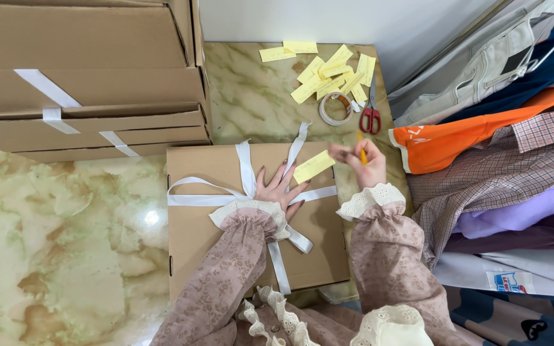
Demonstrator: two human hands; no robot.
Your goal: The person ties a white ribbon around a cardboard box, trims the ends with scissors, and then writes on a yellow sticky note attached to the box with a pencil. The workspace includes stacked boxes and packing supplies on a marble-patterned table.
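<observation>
Pressing flat on the brown cardboard box (251, 211) tied with white ribbon (246, 168), the left hand (278, 187) lies open wide; the right hand (368, 165) pinches a yellow paper slip (313, 166).

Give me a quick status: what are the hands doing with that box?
Left hand flat on the ribboned cardboard box, by a yellow slip. Right hand raised, gripping a yellow pen. Scissors and tape roll lie beyond, clear.

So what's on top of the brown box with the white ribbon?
On the cardboard box lies the crossed white ribbon. The left hand presses flat on it, touching a yellow paper slip. The ribbon's knot is hidden beneath that hand and its sleeve.
</observation>
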